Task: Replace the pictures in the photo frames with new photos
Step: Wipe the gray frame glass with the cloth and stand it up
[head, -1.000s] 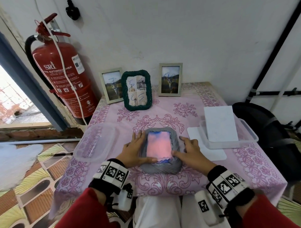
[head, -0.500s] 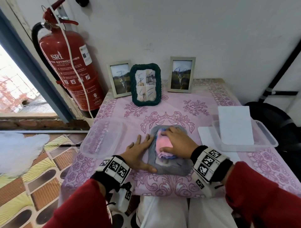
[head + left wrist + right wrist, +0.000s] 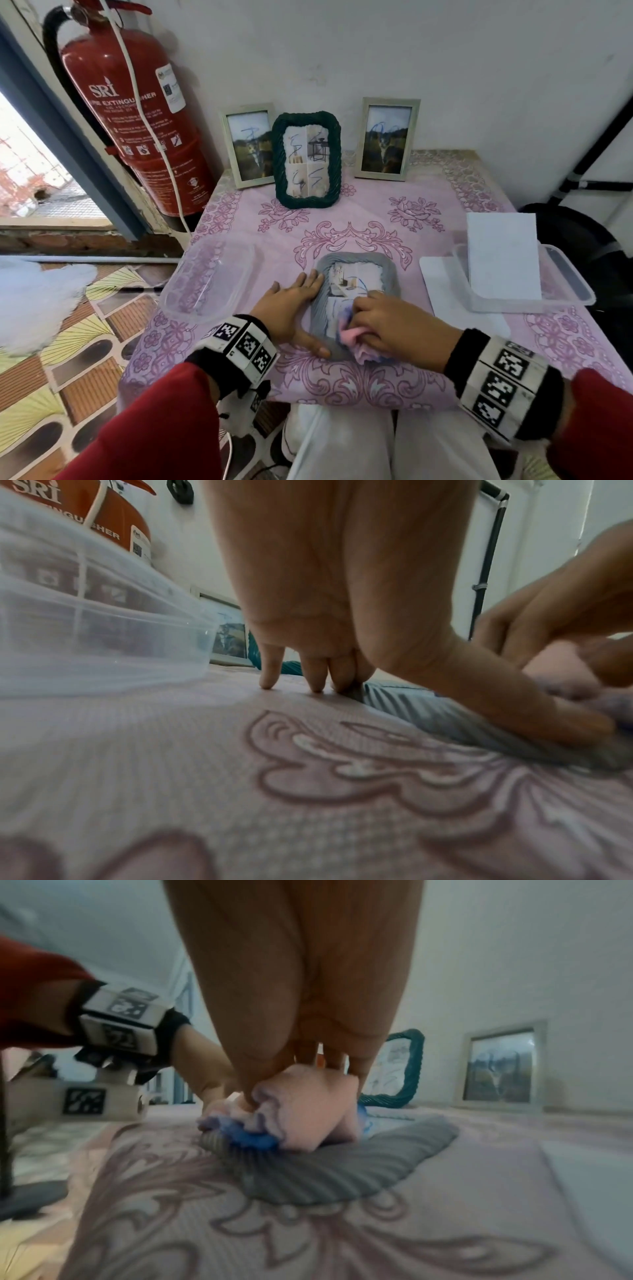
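Note:
A grey ribbed photo frame [image 3: 388, 274] lies flat on the pink tablecloth [image 3: 376, 212], its scribbled picture [image 3: 354, 279] showing in the upper half. My right hand [image 3: 387, 325] grips a bunched pink and blue cloth [image 3: 356, 337] on the frame's near end; the cloth [image 3: 301, 1112] sits crumpled under my fingers on the grey frame [image 3: 342, 1164]. My left hand [image 3: 294, 305] lies flat with straight fingers against the frame's left edge, its thumb [image 3: 514, 702] resting on the grey rim [image 3: 428, 710]. A dark green frame [image 3: 306, 159] and two pale frames [image 3: 248, 144] [image 3: 387, 142] stand at the back wall.
A clear plastic tub [image 3: 209, 274] stands left of the grey frame. A second clear tub [image 3: 561, 281] at the right holds a white sheet [image 3: 501, 255] and rests on a white lid [image 3: 445, 291]. A red fire extinguisher [image 3: 133, 102] stands at the back left.
The cloth lay spread over the grey frame under both hands. My right hand has bunched it up and dragged it toward the near end, uncovering the picture. The left hand stayed at the frame's left edge.

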Action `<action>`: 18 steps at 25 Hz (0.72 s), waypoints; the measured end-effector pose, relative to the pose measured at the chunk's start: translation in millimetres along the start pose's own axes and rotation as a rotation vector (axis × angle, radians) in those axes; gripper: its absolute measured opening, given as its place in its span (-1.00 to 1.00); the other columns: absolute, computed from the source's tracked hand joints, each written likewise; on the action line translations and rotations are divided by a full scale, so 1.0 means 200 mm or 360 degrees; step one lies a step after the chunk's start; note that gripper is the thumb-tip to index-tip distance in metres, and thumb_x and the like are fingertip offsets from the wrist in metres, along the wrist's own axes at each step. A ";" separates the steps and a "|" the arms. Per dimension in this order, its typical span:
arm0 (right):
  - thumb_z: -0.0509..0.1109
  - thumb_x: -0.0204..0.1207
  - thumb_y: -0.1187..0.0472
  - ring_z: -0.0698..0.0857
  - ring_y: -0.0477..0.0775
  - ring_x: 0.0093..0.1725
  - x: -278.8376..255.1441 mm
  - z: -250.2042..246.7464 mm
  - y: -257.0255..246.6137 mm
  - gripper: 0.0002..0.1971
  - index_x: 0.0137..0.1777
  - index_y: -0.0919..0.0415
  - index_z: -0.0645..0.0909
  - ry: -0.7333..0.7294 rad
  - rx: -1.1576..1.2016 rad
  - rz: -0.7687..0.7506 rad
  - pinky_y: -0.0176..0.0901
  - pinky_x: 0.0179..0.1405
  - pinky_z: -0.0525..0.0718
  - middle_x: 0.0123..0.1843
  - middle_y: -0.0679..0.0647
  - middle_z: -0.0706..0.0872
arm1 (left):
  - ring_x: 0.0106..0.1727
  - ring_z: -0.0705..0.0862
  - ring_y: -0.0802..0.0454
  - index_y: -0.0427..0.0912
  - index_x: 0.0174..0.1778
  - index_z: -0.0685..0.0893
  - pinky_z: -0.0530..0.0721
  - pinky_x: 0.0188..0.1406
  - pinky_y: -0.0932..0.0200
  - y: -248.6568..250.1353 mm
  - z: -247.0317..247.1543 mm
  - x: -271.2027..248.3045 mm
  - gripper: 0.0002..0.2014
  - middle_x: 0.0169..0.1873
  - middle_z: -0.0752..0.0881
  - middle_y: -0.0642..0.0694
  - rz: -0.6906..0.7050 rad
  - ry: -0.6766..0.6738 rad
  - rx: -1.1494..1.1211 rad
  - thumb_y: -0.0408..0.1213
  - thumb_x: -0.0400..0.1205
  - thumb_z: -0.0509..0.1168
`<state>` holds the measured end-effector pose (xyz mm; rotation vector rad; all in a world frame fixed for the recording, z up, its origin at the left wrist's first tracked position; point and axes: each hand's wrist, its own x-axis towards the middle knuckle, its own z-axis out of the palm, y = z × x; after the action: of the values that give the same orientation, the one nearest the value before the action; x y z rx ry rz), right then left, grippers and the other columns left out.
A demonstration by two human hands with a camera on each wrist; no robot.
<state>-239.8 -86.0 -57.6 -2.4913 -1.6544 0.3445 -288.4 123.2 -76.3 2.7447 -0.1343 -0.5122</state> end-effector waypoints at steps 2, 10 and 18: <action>0.17 0.61 0.18 0.48 0.01 0.14 -0.03 -0.03 0.05 -0.76 0.10 0.15 0.65 -0.0054 -0.0084 0.0059 -0.17 0.16 0.41 0.14 0.00 0.57 | 0.68 -0.14 0.04 -0.09 0.65 -0.19 -0.13 0.62 -0.19 0.00 0.00 0.00 0.29 0.66 -0.18 -0.05 0.0005 -0.0011 -0.0009 0.19 0.22 0.55; 0.26 0.54 0.35 0.57 0.18 0.08 0.23 -0.11 0.23 -0.82 0.00 0.39 0.67 0.0097 0.0156 0.0322 -0.06 0.08 0.50 0.05 0.23 0.63 | 0.68 -0.14 -0.03 -0.10 0.65 -0.18 -0.14 0.62 -0.27 0.01 0.00 0.01 0.29 0.67 -0.16 -0.10 0.0008 -0.0020 -0.0042 0.15 0.22 0.57; 0.25 0.55 0.31 0.56 0.09 0.15 0.16 -0.01 0.03 -0.79 0.09 0.32 0.66 -0.0023 0.0162 -0.0020 -0.24 0.14 0.27 0.15 0.15 0.64 | 0.68 -0.07 0.04 -0.06 0.65 -0.16 0.09 0.58 -0.31 0.04 -0.01 0.00 0.31 0.67 -0.13 -0.04 -0.0075 -0.0035 0.0098 0.20 0.18 0.56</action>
<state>-221.4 -58.8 -60.5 -2.4093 -1.6145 0.4354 -288.0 116.6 -71.5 2.8086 -0.0925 -0.5596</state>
